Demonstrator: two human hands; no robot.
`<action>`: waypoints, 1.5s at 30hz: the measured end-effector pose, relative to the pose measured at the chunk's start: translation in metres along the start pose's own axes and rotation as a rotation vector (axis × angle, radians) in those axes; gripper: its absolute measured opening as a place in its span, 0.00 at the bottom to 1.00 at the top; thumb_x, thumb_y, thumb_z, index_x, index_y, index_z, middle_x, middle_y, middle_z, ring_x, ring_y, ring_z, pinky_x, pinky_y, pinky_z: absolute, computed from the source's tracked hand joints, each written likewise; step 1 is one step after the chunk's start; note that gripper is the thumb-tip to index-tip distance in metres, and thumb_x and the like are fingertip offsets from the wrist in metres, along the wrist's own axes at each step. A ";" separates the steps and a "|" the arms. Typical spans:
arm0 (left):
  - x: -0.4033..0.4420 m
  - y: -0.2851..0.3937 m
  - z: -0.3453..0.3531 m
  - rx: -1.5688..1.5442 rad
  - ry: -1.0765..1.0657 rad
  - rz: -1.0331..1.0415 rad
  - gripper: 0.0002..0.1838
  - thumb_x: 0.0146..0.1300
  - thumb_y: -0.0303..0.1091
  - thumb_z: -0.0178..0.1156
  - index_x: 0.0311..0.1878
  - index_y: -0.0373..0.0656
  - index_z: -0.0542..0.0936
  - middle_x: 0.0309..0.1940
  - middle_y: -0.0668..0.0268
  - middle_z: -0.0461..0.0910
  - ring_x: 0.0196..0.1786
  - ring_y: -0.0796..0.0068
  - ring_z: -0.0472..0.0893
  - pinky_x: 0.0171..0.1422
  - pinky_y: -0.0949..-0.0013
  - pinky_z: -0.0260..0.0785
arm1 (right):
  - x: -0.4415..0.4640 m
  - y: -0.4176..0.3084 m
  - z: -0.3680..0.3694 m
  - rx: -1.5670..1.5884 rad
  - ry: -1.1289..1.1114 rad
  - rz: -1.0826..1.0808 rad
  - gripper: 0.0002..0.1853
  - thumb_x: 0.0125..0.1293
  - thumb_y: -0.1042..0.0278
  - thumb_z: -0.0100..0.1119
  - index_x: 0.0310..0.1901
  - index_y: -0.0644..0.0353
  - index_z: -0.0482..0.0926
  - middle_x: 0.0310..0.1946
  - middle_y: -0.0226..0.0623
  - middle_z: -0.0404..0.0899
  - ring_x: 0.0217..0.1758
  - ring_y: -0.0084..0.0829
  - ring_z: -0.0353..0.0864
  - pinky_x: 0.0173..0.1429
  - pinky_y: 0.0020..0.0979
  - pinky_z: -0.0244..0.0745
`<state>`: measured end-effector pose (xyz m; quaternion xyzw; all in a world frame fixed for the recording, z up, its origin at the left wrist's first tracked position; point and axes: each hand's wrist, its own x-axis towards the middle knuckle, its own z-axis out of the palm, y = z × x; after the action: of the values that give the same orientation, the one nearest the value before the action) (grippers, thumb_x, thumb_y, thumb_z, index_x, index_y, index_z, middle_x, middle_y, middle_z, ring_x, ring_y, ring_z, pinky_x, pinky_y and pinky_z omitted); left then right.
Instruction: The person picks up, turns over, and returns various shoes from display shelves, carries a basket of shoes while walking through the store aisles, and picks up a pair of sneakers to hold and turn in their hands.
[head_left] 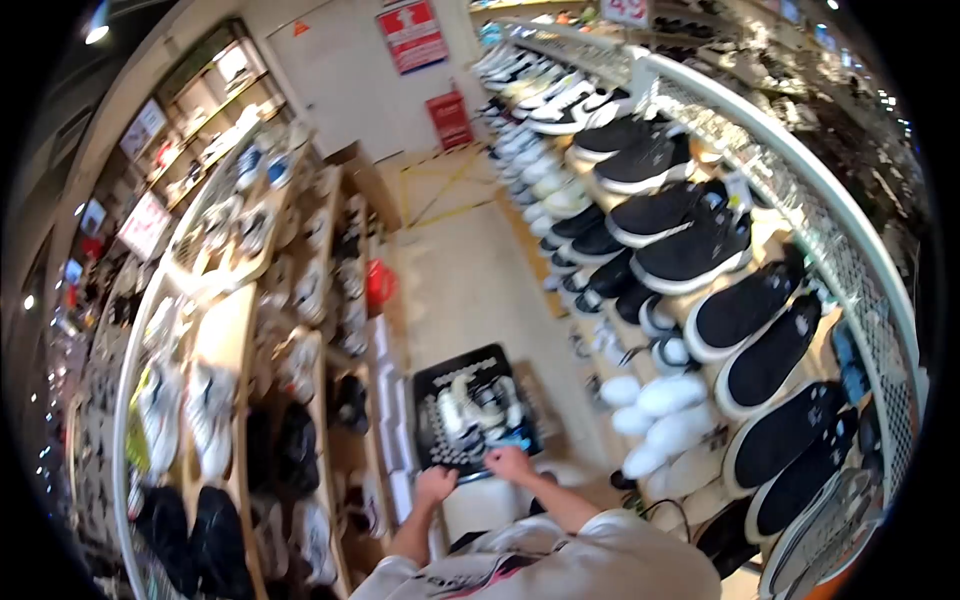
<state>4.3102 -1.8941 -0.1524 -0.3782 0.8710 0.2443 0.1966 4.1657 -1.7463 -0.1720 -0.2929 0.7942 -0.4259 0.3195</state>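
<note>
A black basket point(423, 390) with slotted sides stands in front of my body, low in the aisle. White and grey shoes point(470, 408) lie in it, with something blue near its front right corner. My left hand point(436, 484) is closed on the near left part of the rim. Farther right along the same near edge, my right hand point(510, 464) is also closed on the rim, beside the blue item. The fingertips of both hands are hard to make out.
Shelves of black shoes point(770, 355) and white shoes point(672, 395) line the right side, edged by a mesh rail point(800, 160). Wooden shelves point(222, 340) with shoes run along the left. Ahead are a red bin point(450, 120), a cardboard box point(362, 185) and a white door point(345, 85).
</note>
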 end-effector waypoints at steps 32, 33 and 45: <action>0.512 0.047 -0.290 -0.053 0.238 0.105 0.23 0.54 0.46 0.45 0.26 0.35 0.82 0.28 0.46 0.79 0.35 0.48 0.79 0.46 0.53 0.71 | 0.572 -0.095 -0.053 -0.119 0.519 0.230 0.16 0.53 0.58 0.54 0.21 0.64 0.78 0.20 0.51 0.75 0.27 0.50 0.78 0.36 0.43 0.73; 0.529 0.048 -0.301 -0.037 0.242 0.111 0.23 0.54 0.46 0.45 0.26 0.35 0.82 0.28 0.46 0.79 0.35 0.48 0.79 0.46 0.53 0.71 | 0.592 -0.097 -0.054 -0.107 0.507 0.229 0.16 0.52 0.58 0.54 0.21 0.63 0.79 0.20 0.49 0.77 0.27 0.46 0.79 0.36 0.40 0.74; 0.724 0.081 -0.399 0.048 0.268 0.026 0.25 0.56 0.50 0.42 0.31 0.38 0.82 0.30 0.47 0.79 0.38 0.48 0.79 0.49 0.52 0.70 | 0.815 -0.120 -0.097 -0.014 0.402 0.130 0.17 0.54 0.54 0.54 0.28 0.62 0.80 0.27 0.51 0.78 0.34 0.50 0.78 0.43 0.42 0.75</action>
<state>3.7256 -2.4825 -0.1915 -0.3912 0.8999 0.1734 0.0844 3.6071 -2.3560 -0.2364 -0.1524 0.8622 -0.4485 0.1795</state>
